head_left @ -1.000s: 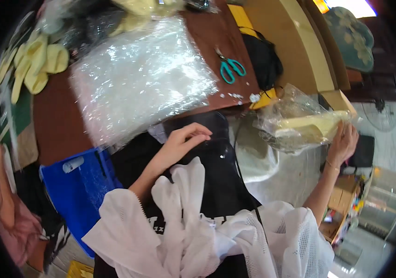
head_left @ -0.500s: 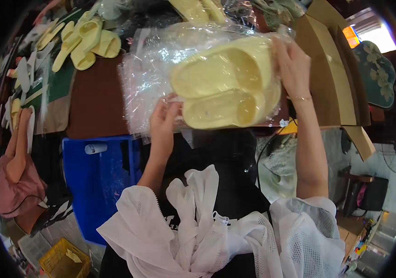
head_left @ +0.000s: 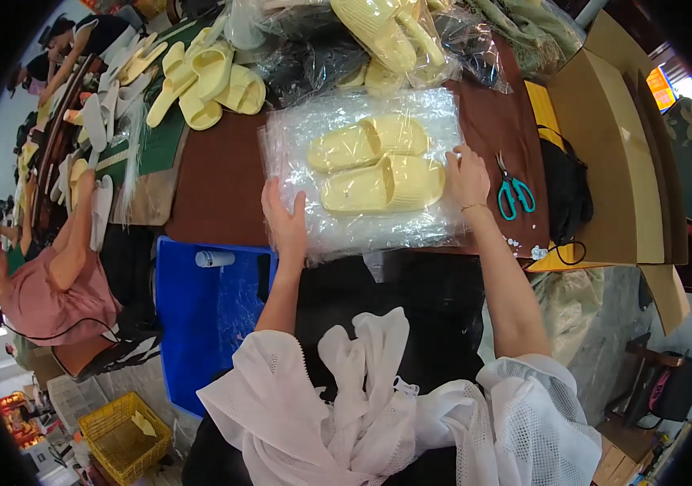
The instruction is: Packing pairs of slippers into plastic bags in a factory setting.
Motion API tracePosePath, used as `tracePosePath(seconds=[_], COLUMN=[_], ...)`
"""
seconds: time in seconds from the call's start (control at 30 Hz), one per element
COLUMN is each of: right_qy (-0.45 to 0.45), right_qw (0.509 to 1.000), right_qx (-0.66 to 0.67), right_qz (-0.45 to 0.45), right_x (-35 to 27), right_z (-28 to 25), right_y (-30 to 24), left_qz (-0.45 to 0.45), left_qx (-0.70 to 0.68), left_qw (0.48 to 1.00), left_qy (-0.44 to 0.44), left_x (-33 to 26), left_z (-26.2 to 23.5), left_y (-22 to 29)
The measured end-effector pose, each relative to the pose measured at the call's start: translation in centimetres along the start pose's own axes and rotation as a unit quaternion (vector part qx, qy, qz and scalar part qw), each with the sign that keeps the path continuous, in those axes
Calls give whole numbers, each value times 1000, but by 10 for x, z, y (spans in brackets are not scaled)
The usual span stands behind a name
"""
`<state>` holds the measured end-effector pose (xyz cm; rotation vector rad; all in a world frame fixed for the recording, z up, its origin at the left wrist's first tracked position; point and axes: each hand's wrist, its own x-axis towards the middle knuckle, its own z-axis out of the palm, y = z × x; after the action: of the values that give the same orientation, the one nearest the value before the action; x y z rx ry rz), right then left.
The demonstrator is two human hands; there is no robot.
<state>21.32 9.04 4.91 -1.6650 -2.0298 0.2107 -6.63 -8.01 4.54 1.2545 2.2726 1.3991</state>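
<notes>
Both grips are flat and open-fingered: the left hand (head_left: 285,223) presses the left edge of the clear plastic bag (head_left: 366,174), the right hand (head_left: 467,174) its right edge. Inside lie two pale yellow slippers (head_left: 374,166), side by side, on the brown surface (head_left: 220,186) near its front edge. Teal scissors (head_left: 514,194) lie just right of the right hand. Glare on the plastic blurs the bag's outline; more bagged slippers (head_left: 386,36) beyond are cut off at the top.
</notes>
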Motion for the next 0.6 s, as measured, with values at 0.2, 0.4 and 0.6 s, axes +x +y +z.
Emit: tracePosePath(seconds=[0.2,0.4,0.6], right_qy=[-38,31,-3], right_qw=[996,999,997], right_qx=[15,7,63], right_qz=[73,-35,42], right_x=[8,2,-3], right_z=[-5,12,1], right_y=[-6,-4,-12], left_qz=[-100,174,-206], left_qx=[8,132,-163], left_qw=[994,973,963], left_qy=[-51,76,-52], left_x=[30,35,36], left_z=[6,17,8], left_y=[18,-15,-2])
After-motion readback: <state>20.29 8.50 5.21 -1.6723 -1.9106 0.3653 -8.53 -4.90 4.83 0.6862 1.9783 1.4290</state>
